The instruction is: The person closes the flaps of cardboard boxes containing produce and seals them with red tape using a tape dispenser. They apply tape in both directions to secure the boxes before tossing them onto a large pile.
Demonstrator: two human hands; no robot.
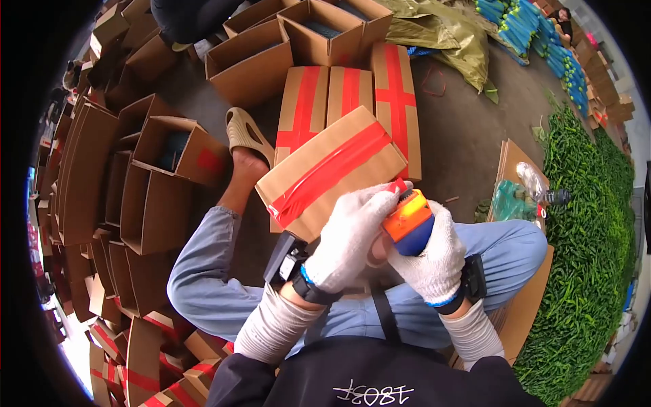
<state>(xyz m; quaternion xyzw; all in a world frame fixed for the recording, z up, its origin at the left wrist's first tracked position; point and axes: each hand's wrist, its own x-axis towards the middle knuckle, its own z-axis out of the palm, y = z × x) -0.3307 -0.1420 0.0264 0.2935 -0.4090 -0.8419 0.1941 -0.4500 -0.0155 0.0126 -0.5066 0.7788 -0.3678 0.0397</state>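
My right hand point(434, 254), in a white knitted glove, grips an orange and blue tape dispenser point(411, 220) above my lap. My left hand point(352, 234), gloved too, pinches the end of the red tape point(400, 185) by the dispenser's toothed edge. Just beyond both hands a cardboard box point(325, 159) lies at a slant, with a red strip of tape along its top. It rests on closed boxes point(349, 91) that carry red tape as well. The roll inside the dispenser is mostly hidden by my fingers.
Open cardboard boxes point(249, 61) stand ahead, and more are stacked at left point(159, 210). A large heap of green chillies point(576, 224) spreads at right beside flat cardboard point(505, 163). A yellowish sack point(441, 34) lies ahead. Blue-green bundles point(532, 41) sit at far right.
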